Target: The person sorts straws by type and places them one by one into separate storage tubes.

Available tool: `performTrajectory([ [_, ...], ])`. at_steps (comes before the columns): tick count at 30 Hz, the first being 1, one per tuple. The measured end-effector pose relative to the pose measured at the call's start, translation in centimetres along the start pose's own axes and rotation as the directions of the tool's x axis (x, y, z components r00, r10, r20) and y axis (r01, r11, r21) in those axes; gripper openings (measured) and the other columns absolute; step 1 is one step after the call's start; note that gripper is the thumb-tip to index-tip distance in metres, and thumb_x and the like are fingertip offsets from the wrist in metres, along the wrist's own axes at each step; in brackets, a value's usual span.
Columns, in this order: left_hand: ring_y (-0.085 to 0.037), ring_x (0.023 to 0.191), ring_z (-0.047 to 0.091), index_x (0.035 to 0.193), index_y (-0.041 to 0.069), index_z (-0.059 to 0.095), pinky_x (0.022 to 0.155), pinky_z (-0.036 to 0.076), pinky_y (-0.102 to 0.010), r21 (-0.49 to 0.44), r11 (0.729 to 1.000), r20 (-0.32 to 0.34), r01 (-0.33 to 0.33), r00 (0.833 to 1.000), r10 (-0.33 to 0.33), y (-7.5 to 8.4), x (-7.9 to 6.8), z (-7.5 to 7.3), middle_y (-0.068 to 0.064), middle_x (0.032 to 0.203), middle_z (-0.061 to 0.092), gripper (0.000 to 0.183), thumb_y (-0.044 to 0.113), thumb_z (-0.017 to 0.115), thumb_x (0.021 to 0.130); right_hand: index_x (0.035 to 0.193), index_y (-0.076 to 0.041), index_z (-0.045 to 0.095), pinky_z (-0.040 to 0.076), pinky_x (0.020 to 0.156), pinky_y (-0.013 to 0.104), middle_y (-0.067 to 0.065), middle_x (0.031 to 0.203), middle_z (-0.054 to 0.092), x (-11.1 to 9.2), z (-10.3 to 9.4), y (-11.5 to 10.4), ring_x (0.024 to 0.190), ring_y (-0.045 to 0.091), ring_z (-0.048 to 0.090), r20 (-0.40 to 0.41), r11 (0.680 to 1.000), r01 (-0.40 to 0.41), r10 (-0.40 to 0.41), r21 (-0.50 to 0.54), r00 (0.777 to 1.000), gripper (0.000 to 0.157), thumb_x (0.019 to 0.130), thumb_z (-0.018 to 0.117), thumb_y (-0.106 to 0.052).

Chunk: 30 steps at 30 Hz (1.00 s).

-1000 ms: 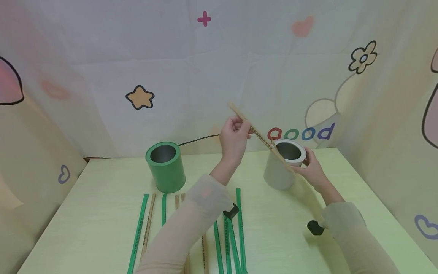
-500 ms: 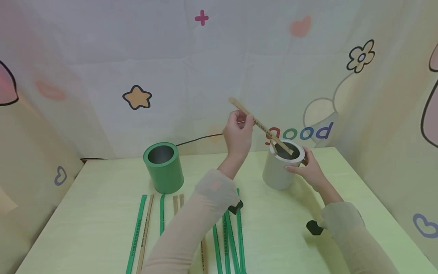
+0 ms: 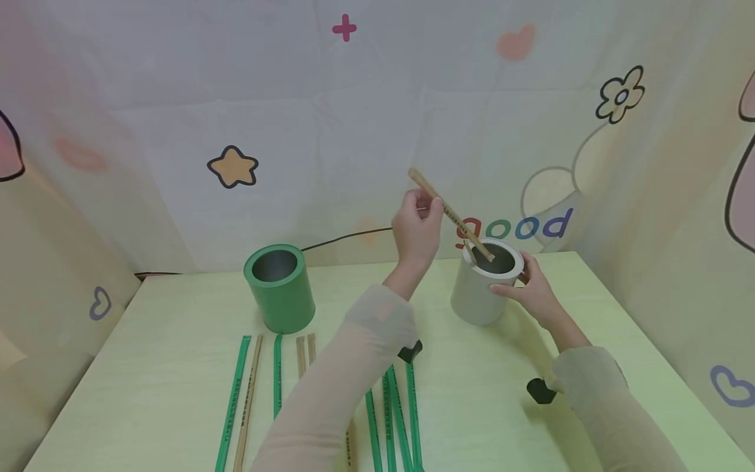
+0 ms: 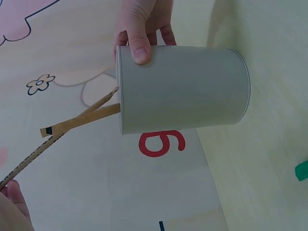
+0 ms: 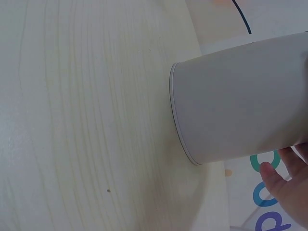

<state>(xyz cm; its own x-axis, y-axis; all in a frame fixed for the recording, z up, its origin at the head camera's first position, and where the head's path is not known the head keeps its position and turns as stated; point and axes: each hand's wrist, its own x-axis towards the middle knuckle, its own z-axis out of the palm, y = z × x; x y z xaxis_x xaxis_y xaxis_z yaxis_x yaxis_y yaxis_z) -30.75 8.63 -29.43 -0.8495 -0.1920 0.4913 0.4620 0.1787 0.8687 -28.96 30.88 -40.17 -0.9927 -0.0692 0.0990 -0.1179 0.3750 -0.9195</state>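
Note:
My left hand pinches a long thin brown stick with dark print, tilted down to the right. Its lower end is at the mouth of a light grey canister, inside the rim in the head view. Another brown stick juts from the same canister, crossing the held one in the left wrist view. The canister stands upright on the table. My right hand grips it near the top right, thumb on the outer wall. The right wrist view shows the canister's side and part of that hand.
A green canister stands at the back left, its mouth up. Several green sticks and brown sticks lie across the front of the table, partly hidden under my left sleeve. A printed cloth hangs behind.
The brown stick's lower end has moved from in front of the grey canister to over its mouth and in. My left hand has shifted slightly right; my right hand keeps its grip.

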Motion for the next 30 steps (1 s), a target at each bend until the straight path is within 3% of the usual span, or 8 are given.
performTrajectory([
  [6,-0.011,0.076,0.062,0.092,0.007,0.058,0.065,0.047,-0.015,0.105,0.994,0.126,0.01,0.992,-0.024,-0.7,0.1,0.8,-0.004,0.084,0.065,0.013,0.017,0.054,0.086,0.139,-0.003,0.01,0.023,0.102,0.056,0.021,0.141,0.021,0.0,-0.1,0.1,0.13,0.041,0.019,-0.001,1.0,0.002,-0.002,0.0,1.0,0.087,0.075,0.068,-0.009],
  [14,-0.007,0.078,0.06,0.092,0.016,0.059,0.065,0.044,-0.018,0.311,0.95,0.298,-0.01,0.95,-0.088,-0.7,-0.5,1.6,0.004,0.087,0.067,0.012,0.025,0.055,0.086,0.139,-0.003,0.01,0.024,0.102,0.055,0.02,0.14,0.022,0.0,0.1,0.0,0.13,0.041,0.02,-0.002,1.0,0.006,-0.006,-0.009,1.0,0.086,0.076,0.068,-0.011],
  [18,-0.006,0.079,0.058,0.09,0.018,0.06,0.063,0.043,-0.018,0.37,0.929,0.339,-0.017,0.933,-0.118,-0.8,-0.9,2.1,0.007,0.085,0.066,0.01,0.026,0.056,0.085,0.139,-0.004,0.01,0.025,0.102,0.054,0.019,0.14,0.022,0.0,0.2,0.0,0.13,0.04,0.021,-0.001,1.0,0.009,-0.009,0.003,1.0,0.086,0.076,0.068,-0.01],
  [23,-0.006,0.076,0.055,0.088,0.02,0.059,0.059,0.039,-0.017,0.413,0.91,0.359,0.023,0.915,-0.186,-1.0,-1.4,2.6,0.009,0.083,0.064,0.009,0.027,0.057,0.084,0.139,-0.004,0.01,0.025,0.102,0.055,0.019,0.139,0.023,0.0,0.2,0.1,0.13,0.04,0.021,-0.004,1.0,0.014,-0.014,-0.004,1.0,0.085,0.076,0.068,-0.012],
  [30,-0.01,0.082,0.05,0.087,0.018,0.062,0.059,0.04,-0.018,0.488,0.873,0.368,0.012,0.904,-0.218,-1.3,-1.8,2.9,0.003,0.095,0.058,0.01,0.026,0.06,0.082,0.138,-0.004,0.011,0.024,0.102,0.056,0.019,0.139,0.023,0.0,0.1,0.1,0.13,0.04,0.021,-0.012,1.0,0.009,-0.01,-0.026,1.0,0.085,0.076,0.068,-0.016],
])
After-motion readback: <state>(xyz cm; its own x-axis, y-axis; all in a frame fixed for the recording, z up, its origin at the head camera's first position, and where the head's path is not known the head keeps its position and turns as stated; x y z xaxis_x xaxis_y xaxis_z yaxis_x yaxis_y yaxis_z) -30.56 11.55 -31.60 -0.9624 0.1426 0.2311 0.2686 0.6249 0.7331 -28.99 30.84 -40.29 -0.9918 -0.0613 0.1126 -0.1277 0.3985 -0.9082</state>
